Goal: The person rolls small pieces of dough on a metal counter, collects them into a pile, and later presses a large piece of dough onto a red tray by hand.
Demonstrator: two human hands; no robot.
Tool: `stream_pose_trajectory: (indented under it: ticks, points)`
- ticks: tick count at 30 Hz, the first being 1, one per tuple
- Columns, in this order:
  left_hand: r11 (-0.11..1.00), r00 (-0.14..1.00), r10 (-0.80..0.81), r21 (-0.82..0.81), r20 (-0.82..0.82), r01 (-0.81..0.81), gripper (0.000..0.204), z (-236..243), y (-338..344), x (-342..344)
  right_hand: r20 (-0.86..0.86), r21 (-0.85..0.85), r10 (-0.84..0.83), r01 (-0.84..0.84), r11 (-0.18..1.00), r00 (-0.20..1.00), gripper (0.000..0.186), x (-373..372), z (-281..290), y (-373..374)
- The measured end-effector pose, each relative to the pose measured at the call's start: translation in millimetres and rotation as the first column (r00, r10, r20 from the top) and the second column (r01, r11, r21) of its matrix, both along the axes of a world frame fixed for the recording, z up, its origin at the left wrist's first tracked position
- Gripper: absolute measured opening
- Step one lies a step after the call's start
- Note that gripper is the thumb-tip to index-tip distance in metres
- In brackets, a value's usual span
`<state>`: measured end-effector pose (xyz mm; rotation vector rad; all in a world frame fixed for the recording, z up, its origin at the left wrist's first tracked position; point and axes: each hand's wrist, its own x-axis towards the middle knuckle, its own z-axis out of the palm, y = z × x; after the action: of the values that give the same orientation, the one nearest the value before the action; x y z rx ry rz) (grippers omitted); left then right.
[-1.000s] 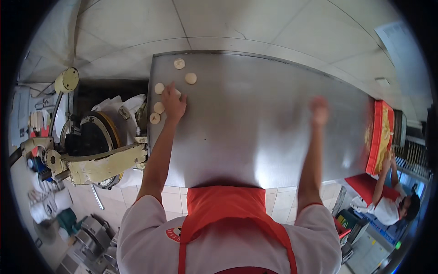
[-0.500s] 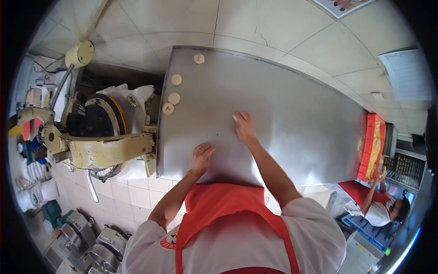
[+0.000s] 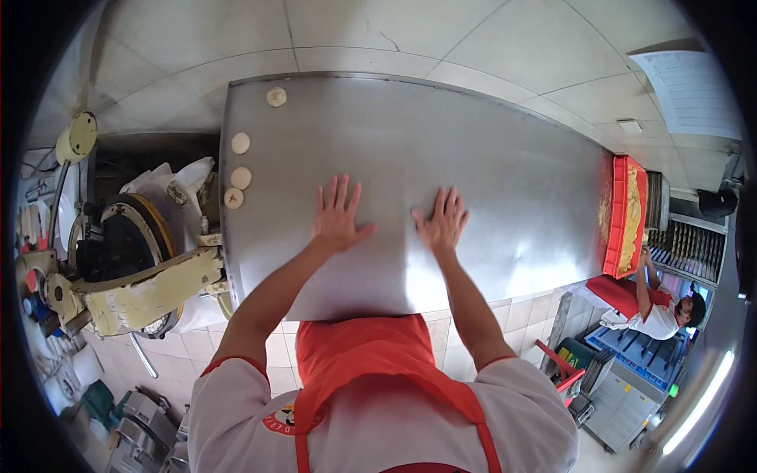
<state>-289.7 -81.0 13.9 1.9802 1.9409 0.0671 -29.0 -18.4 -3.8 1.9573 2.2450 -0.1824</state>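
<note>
My left hand (image 3: 337, 214) lies flat on the steel table (image 3: 505, 181), fingers spread, holding nothing. My right hand (image 3: 441, 223) rests flat beside it, about a hand's width to the right, also empty with fingers apart. Several small round dough pieces (image 3: 240, 178) sit in a line along the table's left edge, the nearest a short way left of my left hand. One more dough piece (image 3: 276, 97) lies near the far left corner.
A cream-coloured dough machine (image 3: 130, 272) stands against the table's left side. A red tray (image 3: 627, 217) with pale food sits at the table's right end. Another person in white and red (image 3: 658, 311) works at the lower right. Tiled wall lies beyond the table.
Both hands have come together at the middle near edge of the table; a second ago the left was at the dough pieces and the right far out to the right.
</note>
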Motion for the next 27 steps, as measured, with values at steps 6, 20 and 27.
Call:
stream_pose_trajectory:
  ticks: [6, 20, 27]
  points:
    - [0.977, 0.993, 0.111, 0.19, -0.042, -0.101, 0.09, -26, 52, 19, -0.079, 0.135, -0.215, 0.224, 0.965, 0.973, 0.088, -14, 4, 124]
    - [0.969, 0.425, -0.012, -0.094, 0.905, 0.227, 0.048, 19, -84, 181, -0.22, -0.885, -0.379, 0.021, 0.464, -0.899, 0.042, 59, -36, -178]
    - [0.97, 0.223, 0.192, -0.219, 0.956, 0.103, 0.061, 19, 26, 132, -0.574, -0.419, 0.299, 0.587, 0.692, -0.762, 0.09, 399, 193, 71]
